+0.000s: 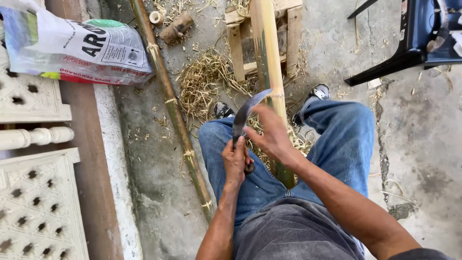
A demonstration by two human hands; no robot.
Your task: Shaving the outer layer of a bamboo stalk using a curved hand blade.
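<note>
Head view: your left hand [235, 161] grips the handle of the curved knife [246, 114], blade pointing away from you. Your right hand [272, 135], fingers half open, rests on the bamboo pole [267, 58], which runs lengthwise between your knees, nearer this hand.

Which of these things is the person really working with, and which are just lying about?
In use:
- curved dark-bladed knife, gripped by the left hand
- thick yellow-green bamboo pole between the knees, with the right hand at the blade
- small wooden pallet stand under the pole

Lying about:
- thin green bamboo stalk
- printed plastic sack
- dark blue plastic chair
- straw-coloured shavings
</note>
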